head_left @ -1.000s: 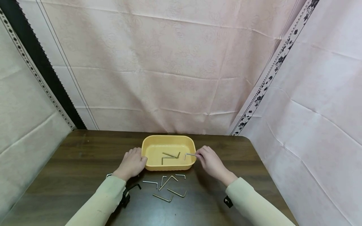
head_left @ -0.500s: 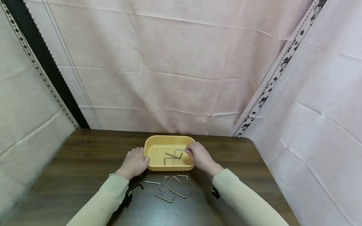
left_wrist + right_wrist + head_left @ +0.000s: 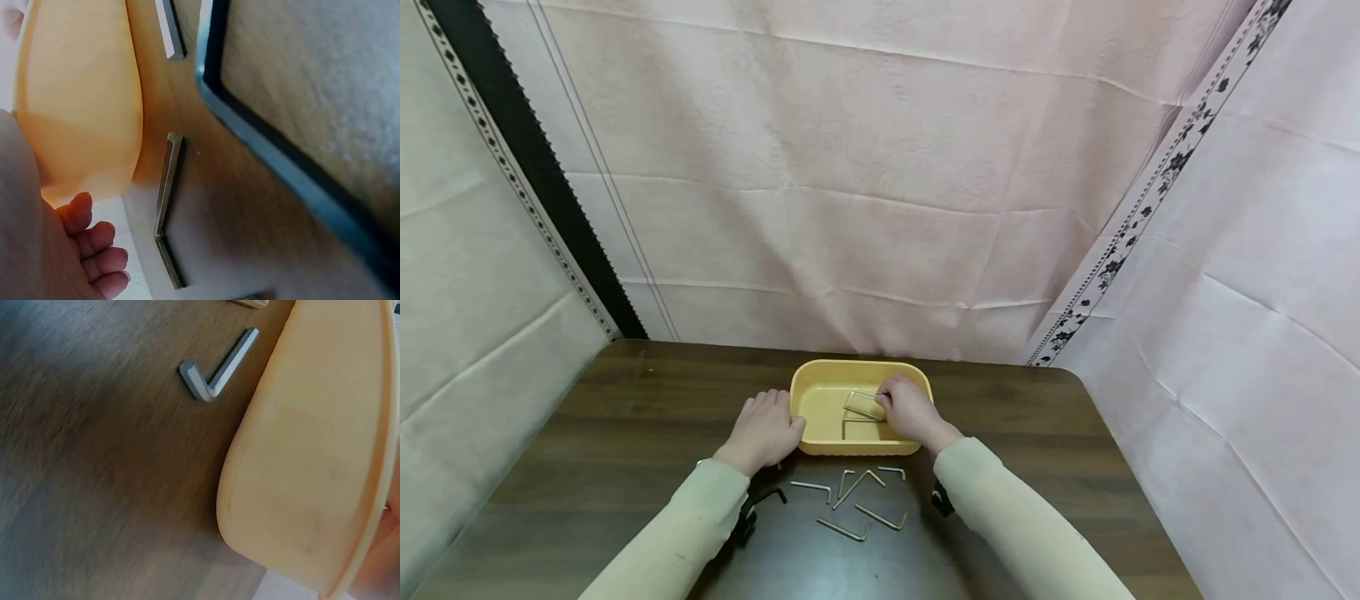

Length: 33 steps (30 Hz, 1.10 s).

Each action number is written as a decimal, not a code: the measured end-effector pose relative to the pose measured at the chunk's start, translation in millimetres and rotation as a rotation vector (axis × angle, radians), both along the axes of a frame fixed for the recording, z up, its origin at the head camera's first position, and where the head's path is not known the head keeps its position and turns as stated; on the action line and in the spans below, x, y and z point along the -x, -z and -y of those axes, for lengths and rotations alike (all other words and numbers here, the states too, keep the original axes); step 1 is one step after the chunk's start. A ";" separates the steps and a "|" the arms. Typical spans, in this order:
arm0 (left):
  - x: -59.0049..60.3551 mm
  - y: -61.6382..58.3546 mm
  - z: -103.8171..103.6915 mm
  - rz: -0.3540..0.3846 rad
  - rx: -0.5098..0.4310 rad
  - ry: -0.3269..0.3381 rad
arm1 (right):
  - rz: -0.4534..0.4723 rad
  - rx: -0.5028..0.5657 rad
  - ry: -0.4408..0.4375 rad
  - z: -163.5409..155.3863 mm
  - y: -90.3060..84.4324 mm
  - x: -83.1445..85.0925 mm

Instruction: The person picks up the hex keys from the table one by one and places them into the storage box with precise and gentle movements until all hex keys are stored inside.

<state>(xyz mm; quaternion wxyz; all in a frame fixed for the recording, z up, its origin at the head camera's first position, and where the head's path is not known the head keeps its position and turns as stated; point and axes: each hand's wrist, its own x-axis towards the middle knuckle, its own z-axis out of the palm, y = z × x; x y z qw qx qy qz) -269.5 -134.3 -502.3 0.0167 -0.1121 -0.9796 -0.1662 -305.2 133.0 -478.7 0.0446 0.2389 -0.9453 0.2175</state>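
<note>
A yellow plastic tray (image 3: 817, 410) stands near the table's far edge. My left hand (image 3: 764, 430) grips its left rim, thumb over the edge; in the left wrist view the curled fingertips (image 3: 103, 265) show beside the tray wall (image 3: 87, 100). My right hand (image 3: 912, 413) reaches over the tray's right side and pinches a silver hex key (image 3: 864, 394) by one end. Beneath it, brass-coloured hex keys (image 3: 859, 420) lie on the tray floor, partly covered by that hand. In the right wrist view the tray wall (image 3: 306, 431) hides most of the right hand (image 3: 380, 565).
Several silver and brass-coloured hex keys (image 3: 844, 529) lie on the dark wooden table (image 3: 647, 467) in front of the tray. A black hex key (image 3: 771, 494) lies beside the left wrist. Pale cloth (image 3: 880, 208) hangs behind the table and at both sides.
My right hand has moved left from the tray's right edge to over its inside, carrying the silver hex key above the brass-coloured ones. The left hand stays on the rim.
</note>
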 end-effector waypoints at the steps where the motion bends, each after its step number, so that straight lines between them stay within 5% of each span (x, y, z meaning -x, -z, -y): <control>1: -0.2 -0.2 -0.4 0.001 0.002 -0.001 | 0.012 0.007 0.008 0.4 1.1 0.8; 10: -0.9 -0.5 -3.5 0.010 -0.026 0.000 | 0.101 0.020 0.094 -0.8 13.1 10.7; 33: 1.5 6.4 0.3 0.012 -0.059 -0.016 | 0.108 0.017 0.092 3.2 9.8 8.6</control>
